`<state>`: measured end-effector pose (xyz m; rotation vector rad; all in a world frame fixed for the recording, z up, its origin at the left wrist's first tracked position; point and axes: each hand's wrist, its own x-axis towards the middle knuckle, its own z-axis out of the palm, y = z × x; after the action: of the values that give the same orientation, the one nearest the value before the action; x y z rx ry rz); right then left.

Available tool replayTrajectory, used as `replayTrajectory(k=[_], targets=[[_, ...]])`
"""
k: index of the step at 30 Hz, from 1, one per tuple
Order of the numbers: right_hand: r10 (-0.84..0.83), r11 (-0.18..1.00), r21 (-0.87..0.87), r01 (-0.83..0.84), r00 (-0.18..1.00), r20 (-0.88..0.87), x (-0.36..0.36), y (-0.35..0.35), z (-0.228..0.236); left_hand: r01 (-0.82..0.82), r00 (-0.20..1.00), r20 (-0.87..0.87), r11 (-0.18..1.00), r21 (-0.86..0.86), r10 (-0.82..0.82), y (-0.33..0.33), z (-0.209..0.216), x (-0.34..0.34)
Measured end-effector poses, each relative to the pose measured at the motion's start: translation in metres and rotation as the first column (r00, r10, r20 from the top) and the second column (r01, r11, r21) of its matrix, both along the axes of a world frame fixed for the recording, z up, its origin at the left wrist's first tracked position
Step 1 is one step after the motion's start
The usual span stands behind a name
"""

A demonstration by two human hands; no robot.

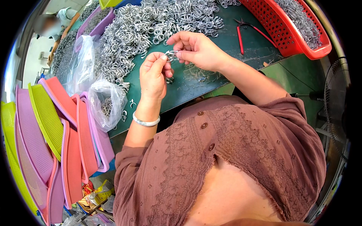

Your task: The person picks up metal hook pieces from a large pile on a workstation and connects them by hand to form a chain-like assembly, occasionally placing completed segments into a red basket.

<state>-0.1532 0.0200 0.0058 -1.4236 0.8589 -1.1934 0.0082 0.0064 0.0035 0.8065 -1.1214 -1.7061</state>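
Silvery metal rings (171, 55), too small to count, sit pinched between the thumb and fingers of our left hand (154, 73) and our right hand (203, 49), above the green table (230, 45). Just beyond our hands we have a large heap (132, 30) of similar rings. To our right lie red-handled pliers (240, 40), near a red basket (277, 32) holding more; to our left, a clear bag (115, 119) stands beside stacked colourful baskets (89, 141).
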Motion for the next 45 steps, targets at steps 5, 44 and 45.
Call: replayTrajectory(k=[5,44,45], targets=[[-0.009,0.998,-0.058,0.003,0.995,-0.101,-0.004,-0.001,0.008,-0.038,0.993,0.104,0.989,-0.141,0.053,0.002,0.007,-0.002],[-0.087,0.965,-0.251,0.072,0.995,-0.049,-0.002,0.005,-0.005,0.175,0.946,-0.298,0.977,0.124,-0.132,-0.003,-0.006,-0.001],[-0.116,0.957,-0.278,0.087,0.989,-0.091,-0.001,0.006,-0.004,0.174,0.945,-0.299,0.977,0.119,-0.132,-0.003,-0.006,-0.001]])
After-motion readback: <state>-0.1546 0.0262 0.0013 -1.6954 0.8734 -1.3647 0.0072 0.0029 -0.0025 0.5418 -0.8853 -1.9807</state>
